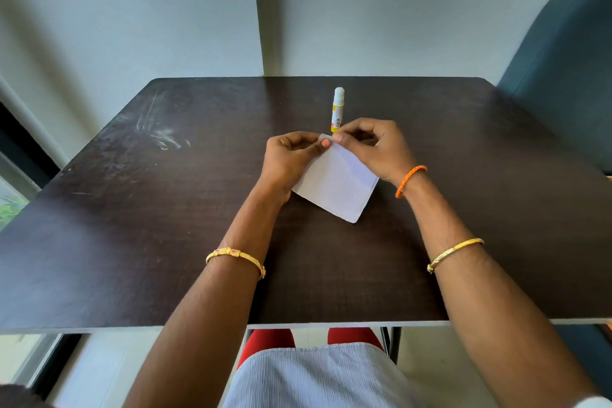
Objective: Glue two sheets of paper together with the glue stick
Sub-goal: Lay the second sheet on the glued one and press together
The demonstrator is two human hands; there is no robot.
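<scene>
White paper [334, 187], small and roughly square, is turned like a diamond above the dark table [132, 225]; I cannot tell whether it is one sheet or two stacked. My left hand [289, 159] pinches its far corner from the left, thumb on top. My right hand [371, 149] pinches the same corner from the right. The paper's near corner touches or nearly touches the tabletop. A glue stick [337, 109], white cap and yellow label, stands upright just beyond my hands, capped and untouched.
A teal chair back [569, 53] rises at the table's far right. Pale walls stand close behind the far edge. Scuff marks [162, 136] streak the left of the tabletop. A window frame lies at the left.
</scene>
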